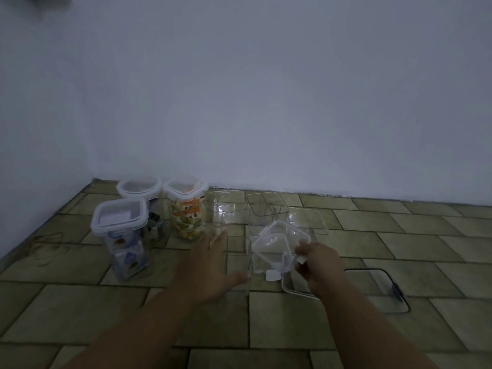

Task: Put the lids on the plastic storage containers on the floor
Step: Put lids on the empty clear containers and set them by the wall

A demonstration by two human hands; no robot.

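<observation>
My right hand (pixel 318 265) grips a clear square lid (pixel 274 249) by its edge, tilted above the floor. My left hand (pixel 213 265) is spread open beside an empty clear container (pixel 238 259), its thumb at the container's front. Three more empty clear containers stand behind: one (pixel 226 209), another (pixel 266 207) near the wall, and a third (pixel 308 221) behind the held lid. Another clear lid (pixel 292 287) lies on the floor under my right hand.
Three lidded containers stand at the left: one with packets (pixel 119 227), one round-lidded (pixel 139 189), one with coloured pasta (pixel 187 211). A dark-rimmed lid (pixel 378 288) lies on the tiled floor to the right. A white wall runs behind.
</observation>
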